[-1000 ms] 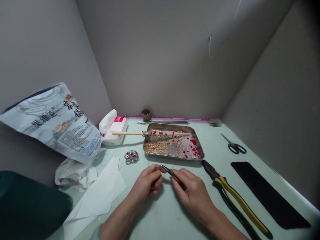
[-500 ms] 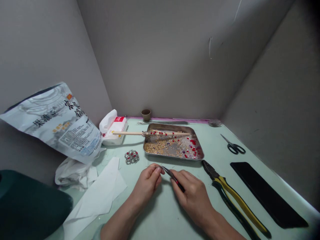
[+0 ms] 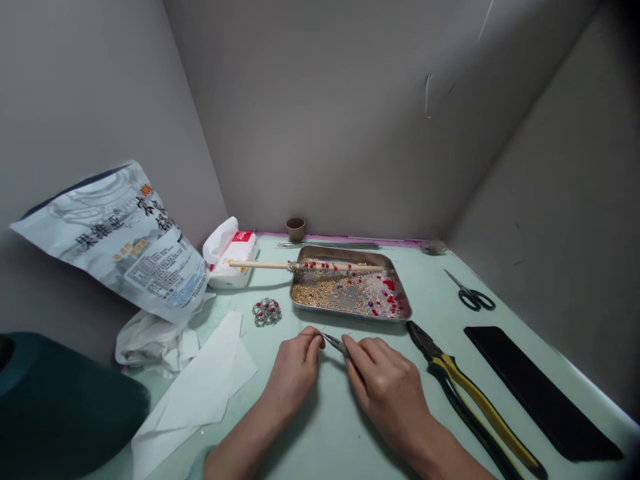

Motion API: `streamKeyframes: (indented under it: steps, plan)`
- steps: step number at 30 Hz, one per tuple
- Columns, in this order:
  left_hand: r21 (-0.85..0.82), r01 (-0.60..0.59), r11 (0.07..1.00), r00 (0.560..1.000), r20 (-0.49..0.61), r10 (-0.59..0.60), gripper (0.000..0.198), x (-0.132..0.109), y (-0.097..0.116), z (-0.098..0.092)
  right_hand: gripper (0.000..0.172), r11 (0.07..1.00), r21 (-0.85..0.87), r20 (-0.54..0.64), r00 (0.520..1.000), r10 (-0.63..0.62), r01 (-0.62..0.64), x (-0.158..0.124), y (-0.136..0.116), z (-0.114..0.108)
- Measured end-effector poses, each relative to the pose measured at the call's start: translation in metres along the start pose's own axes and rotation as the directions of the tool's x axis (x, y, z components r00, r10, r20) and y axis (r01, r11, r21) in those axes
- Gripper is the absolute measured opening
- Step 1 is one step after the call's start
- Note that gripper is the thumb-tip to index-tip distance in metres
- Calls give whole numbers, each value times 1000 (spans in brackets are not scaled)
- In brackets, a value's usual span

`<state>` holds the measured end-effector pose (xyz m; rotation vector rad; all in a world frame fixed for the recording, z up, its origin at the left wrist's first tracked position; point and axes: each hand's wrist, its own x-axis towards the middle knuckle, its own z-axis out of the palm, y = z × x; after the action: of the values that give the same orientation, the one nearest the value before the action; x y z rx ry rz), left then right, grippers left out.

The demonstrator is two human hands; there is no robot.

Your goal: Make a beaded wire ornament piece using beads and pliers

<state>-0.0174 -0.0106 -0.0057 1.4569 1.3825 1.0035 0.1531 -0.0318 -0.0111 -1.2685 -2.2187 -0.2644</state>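
One small pair of pliers (image 3: 337, 345) sits in the right hand (image 3: 387, 380), whose fingers are wrapped around its handles. Its long axis slants from about four o'clock to ten o'clock, the tips pointing toward ten and meeting the fingertips of the left hand (image 3: 296, 363). That hand pinches a thin wire (image 3: 323, 335), too fine to make out in detail, between thumb and forefinger.

From the pliers' tips, a metal tray (image 3: 325, 311) lies near, at one o'clock; gold beads (image 3: 315, 293) fill its left part, clear and red beads (image 3: 387, 297) its right, with a few purple ones among them. A wooden stick (image 3: 260, 265) rests across it, jutting past the rim toward nine o'clock, beaded wire wound on its middle stretch.

At ten o'clock is a beaded wire ornament (image 3: 267, 312) on the tabletop (image 3: 335, 427), with a tissue pack (image 3: 235, 260) farther out. White paper (image 3: 195, 393) lies at eight o'clock, large pliers (image 3: 470, 397) at four, and scissors (image 3: 469, 295) between two and three. A small cup (image 3: 295, 230) stands between eleven and twelve, by the wall.
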Motion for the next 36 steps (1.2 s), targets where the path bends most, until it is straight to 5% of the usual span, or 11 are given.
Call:
streamKeyframes:
  steps: [3,6,11,36]
  plan:
    - [-216,139,966,987,105,-118,23,0,0,0,27,994,93,26,998,49,-51,2,-1,0]
    - [-470,341,814,931,291,-222,25,-1,3,-2,26,967,217,79,990,118,-133,4,-1,-1]
    - [-624,456,635,876,441,-195,22,0,3,-7,25,910,343,169,968,184,-232,4,1,-2]
    - [-651,517,555,838,516,-175,19,1,1,-7,27,963,240,57,992,110,-121,1,4,-1]
